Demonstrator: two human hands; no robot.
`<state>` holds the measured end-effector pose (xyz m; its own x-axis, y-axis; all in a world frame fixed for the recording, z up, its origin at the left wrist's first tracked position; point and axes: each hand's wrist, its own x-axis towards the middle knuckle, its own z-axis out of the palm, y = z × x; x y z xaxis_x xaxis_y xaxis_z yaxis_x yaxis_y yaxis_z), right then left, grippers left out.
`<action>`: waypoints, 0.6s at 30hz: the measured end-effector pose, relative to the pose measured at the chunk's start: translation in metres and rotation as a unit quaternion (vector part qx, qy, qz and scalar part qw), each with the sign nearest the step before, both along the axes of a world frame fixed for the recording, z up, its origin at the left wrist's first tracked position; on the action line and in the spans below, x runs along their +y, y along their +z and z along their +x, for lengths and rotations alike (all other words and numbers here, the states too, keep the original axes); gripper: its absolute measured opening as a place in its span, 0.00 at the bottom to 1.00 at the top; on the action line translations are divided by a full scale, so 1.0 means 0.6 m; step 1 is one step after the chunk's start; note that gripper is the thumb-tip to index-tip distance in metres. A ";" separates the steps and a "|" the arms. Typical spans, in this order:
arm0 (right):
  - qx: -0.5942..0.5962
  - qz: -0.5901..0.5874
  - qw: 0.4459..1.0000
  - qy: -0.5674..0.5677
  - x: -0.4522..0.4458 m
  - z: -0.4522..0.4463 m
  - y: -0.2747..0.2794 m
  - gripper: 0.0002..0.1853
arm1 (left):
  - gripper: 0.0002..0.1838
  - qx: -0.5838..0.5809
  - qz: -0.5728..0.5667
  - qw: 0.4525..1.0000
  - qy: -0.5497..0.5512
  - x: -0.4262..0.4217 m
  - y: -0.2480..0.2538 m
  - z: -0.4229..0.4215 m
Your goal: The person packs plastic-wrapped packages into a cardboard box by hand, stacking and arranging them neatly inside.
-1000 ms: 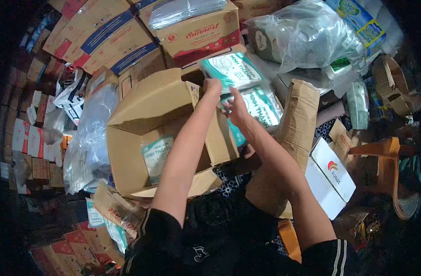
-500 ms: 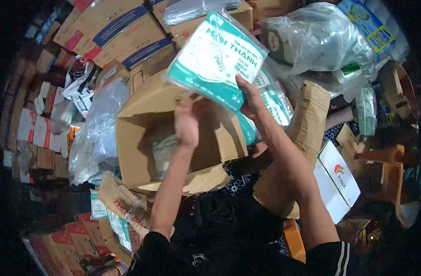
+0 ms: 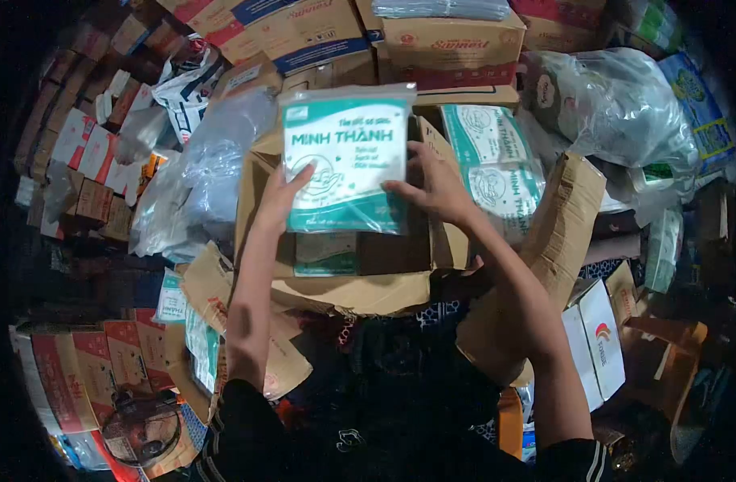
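Note:
A flat green-and-white plastic packet [image 3: 344, 132] labelled MINH THÀNH is held upright above an open cardboard box [image 3: 348, 293]. My left hand [image 3: 278, 201] grips its left side, thumb on the front. At the right edge, my right hand [image 3: 434, 186] holds it with the thumb across the front and the other fingers partly hidden. Inside the box, below the held packet, lies another green-and-white packet [image 3: 326, 255]. More such packets [image 3: 496, 165] rest just right of the box.
A brown cardboard piece [image 3: 567, 221] stands to the right, near a white box [image 3: 594, 345]. Clear plastic bags [image 3: 223, 161] bulge on the left, and another large bag [image 3: 593, 96] sits at the back right. Stacked cartons [image 3: 456, 52] line the back. A fan [image 3: 143, 430] is at lower left.
The packet has swung from a tilt at the upper right to nearly level over the box. My left hand, off the packet before, now grips its left side.

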<state>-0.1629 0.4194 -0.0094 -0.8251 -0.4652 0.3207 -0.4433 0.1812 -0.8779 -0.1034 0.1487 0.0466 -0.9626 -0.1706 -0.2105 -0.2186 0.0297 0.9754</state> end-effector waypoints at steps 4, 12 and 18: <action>0.113 0.053 0.988 -0.092 -0.008 -0.005 -0.040 0.25 | 0.20 -0.043 -0.023 0.999 -0.010 -0.059 -0.103 -0.011; 0.178 0.095 0.970 -0.132 -0.009 0.010 -0.033 0.21 | 0.24 -0.186 0.023 0.970 -0.155 -0.051 -0.329 -0.048; 0.198 0.130 0.966 -0.105 -0.009 0.009 -0.038 0.22 | 0.18 -0.304 -0.106 0.908 -0.267 -0.071 -0.505 -0.010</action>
